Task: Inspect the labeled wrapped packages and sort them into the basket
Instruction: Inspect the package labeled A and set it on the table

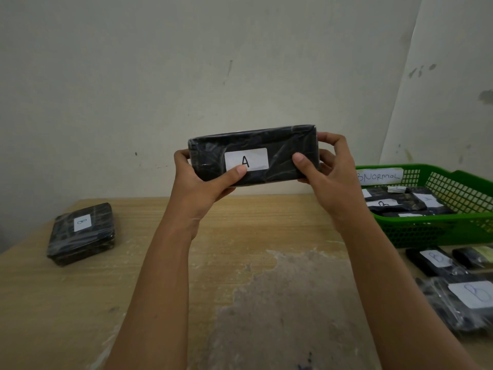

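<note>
A black wrapped package (282,145) with a white label reading "A" is held up in front of the wall, label toward me. My left hand (202,182) grips its left end, thumb on the label's lower edge. My right hand (330,174) grips its right end, thumb on the front face. A green mesh basket (437,231) with a paper tag reading "NORMOL" stands at the right and holds several black labeled packages (394,202).
A black package labeled "B" (82,233) lies on the wooden table (240,263) at the far left. More black "B" packages (437,260) (464,303) lie in front of the basket at the right edge. A wall stands close behind the table.
</note>
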